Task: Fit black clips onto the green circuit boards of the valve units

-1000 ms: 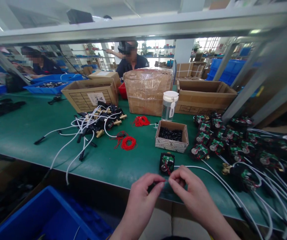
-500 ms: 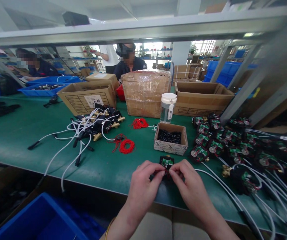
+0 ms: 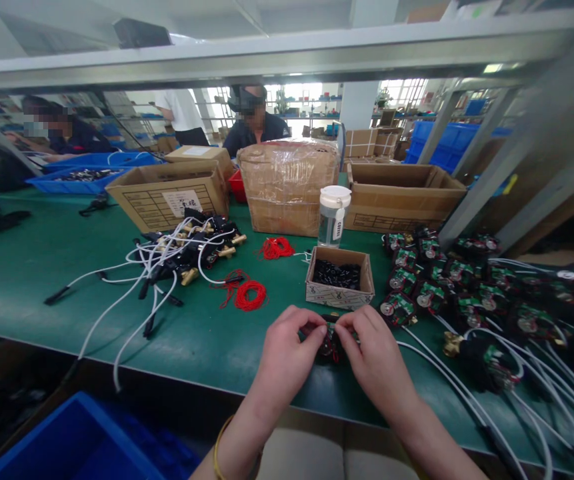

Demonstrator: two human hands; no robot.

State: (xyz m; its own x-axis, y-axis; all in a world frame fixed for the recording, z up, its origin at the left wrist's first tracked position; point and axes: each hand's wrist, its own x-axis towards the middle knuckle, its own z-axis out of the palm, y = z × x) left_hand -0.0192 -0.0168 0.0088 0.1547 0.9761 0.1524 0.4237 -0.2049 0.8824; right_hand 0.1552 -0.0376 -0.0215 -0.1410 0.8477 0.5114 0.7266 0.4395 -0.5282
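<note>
In front of me on the green bench lies a small black housing with a green circuit board [image 3: 329, 347], partly hidden by my fingers. Thin red wires [image 3: 335, 355] loop out between my fingertips at its near side. My left hand [image 3: 291, 353] pinches at the wires from the left, thumb against forefinger. From the right, my right hand [image 3: 374, 357] closes in a like pinch close beside it. The exact spot where each hand grips is mostly covered by the fingers.
Just beyond stands an open carton [image 3: 339, 297] of small black parts, with a lidded bottle [image 3: 334, 217] behind. Many similar board units [image 3: 431, 293] crowd the right. Red wire coils [image 3: 250, 295] and white-cabled brass-fitted parts [image 3: 187, 250] lie left. A blue bin [image 3: 81, 440] sits below.
Both hands have moved slightly away from me, up over the board, and now cover more of it. A red wire loop shows below the fingertips. A person in the background has shifted left.
</note>
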